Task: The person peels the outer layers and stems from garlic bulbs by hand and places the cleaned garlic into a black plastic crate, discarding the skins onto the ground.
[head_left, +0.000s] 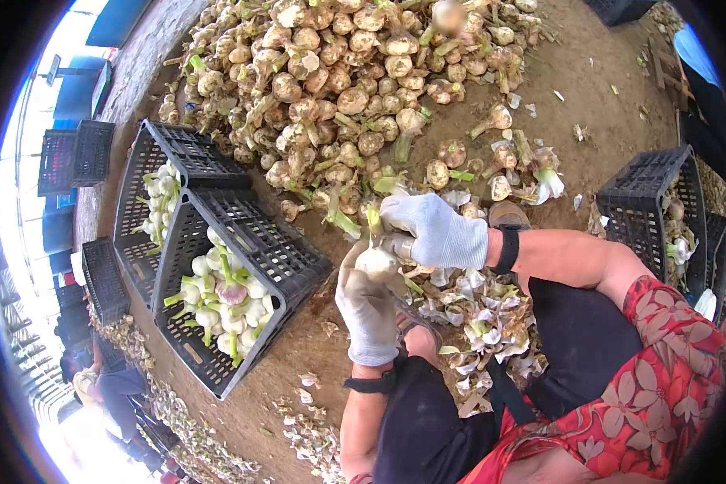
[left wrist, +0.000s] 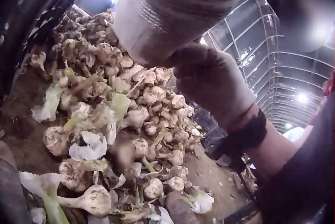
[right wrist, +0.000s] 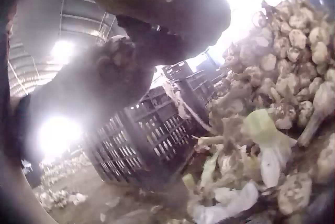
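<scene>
In the head view, a whitish garlic bulb (head_left: 377, 262) with a short green stem is held between two gloved hands at the middle. The left hand (head_left: 368, 310) grips the bulb from below and the side. The right hand (head_left: 440, 230), in a pale glove, has its fingers curled at the stem and the top of the bulb. Both gloves loom close in the wrist views, the left hand (left wrist: 178, 17) and the right hand (left wrist: 214, 82) meeting; the bulb is hidden there.
A large heap of unpeeled garlic (head_left: 323, 89) lies ahead. Black crates with white bulbs (head_left: 232, 292) stand at the left, another crate (head_left: 641, 198) at the right. Peeled skins (head_left: 492, 323) litter the ground between the legs. A person (head_left: 109, 387) sits far left.
</scene>
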Available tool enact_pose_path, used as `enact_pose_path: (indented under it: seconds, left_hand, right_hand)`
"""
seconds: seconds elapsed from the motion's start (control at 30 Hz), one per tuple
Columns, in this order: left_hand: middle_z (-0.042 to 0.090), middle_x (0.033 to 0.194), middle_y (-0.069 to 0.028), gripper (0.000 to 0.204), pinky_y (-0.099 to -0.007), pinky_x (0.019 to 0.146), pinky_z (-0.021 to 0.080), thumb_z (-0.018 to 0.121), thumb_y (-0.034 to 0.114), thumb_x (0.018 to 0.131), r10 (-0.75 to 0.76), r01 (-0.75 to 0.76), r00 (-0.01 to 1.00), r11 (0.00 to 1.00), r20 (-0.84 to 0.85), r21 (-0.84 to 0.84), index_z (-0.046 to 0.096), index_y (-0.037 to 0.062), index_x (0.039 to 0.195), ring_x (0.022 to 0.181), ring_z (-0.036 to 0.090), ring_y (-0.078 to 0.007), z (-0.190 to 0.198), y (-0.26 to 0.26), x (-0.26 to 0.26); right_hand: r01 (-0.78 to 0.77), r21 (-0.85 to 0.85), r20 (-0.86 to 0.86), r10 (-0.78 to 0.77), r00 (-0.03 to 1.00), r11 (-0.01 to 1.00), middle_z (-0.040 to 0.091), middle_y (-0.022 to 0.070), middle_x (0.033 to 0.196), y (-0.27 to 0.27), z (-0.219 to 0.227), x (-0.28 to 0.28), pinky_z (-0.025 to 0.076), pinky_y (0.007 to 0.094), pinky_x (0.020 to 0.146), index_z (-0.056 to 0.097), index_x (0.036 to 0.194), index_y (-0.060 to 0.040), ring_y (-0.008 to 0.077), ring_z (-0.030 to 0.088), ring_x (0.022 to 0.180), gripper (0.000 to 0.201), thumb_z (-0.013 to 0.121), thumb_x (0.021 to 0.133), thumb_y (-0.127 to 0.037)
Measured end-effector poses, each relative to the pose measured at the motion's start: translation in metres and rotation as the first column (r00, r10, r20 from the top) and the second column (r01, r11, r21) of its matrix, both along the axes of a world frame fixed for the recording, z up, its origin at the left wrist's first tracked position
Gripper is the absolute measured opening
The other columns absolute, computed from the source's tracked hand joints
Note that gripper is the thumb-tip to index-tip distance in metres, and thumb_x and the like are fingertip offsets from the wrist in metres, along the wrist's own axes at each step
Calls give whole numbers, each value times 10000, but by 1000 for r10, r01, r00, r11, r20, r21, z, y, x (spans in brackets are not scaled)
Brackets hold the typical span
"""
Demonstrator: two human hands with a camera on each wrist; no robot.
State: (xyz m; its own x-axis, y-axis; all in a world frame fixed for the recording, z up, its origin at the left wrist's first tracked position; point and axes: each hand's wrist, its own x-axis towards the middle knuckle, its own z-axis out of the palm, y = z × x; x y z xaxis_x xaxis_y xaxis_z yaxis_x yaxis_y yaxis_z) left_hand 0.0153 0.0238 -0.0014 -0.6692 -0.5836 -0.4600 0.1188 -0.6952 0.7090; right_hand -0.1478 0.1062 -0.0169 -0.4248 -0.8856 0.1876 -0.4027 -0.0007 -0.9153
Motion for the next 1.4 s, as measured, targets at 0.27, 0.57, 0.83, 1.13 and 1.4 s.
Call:
enact_pose_path:
  seconds: [0.27,0.57,0.83,1.13,1.4]
  left_hand:
    - [601,1075,-92,386,-262,609,476,475,372,978,-234,267,958,938,-166,220,502,68,1213,837,587,-149,-24,-13,-6]
    - [571,1183,-84,449,-238,711,501,501,316,982,12,30,990,957,143,-289,445,44,1335,890,591,-143,0,-1,-22]
    - [620,899,-28,416,-161,471,438,634,329,885,1,-29,994,966,112,255,553,41,1174,590,542,-69,3,-8,-15]
    - [659,901,-109,575,-179,475,467,715,373,812,-535,504,845,810,25,298,541,-30,1185,648,627,-125,1,-2,-9]
    - [685,904,-97,543,-176,497,443,545,424,949,-454,471,859,882,237,-20,585,-62,1187,673,637,-95,8,-1,-13]
  right_hand:
    - [82,65,149,-91,985,994,575,227,914,3,-18,12,484,431,753,553,968,15,429,571,881,243,629,798,-142]
    - [-46,-44,67,49,997,998,566,162,1016,2,-2,13,499,384,774,571,941,-9,363,586,926,175,617,779,-55]
    - [-150,288,633,-71,771,946,659,92,802,-4,-1,-11,507,335,676,614,998,22,180,635,763,190,573,858,-101]
    - [143,219,-62,-133,989,965,578,213,998,-27,-42,-13,487,421,801,588,917,18,394,592,937,183,571,794,-117]
    - [-215,481,-136,314,940,850,592,177,1150,10,-41,-37,508,410,860,515,1327,-110,339,617,997,566,637,780,-187]
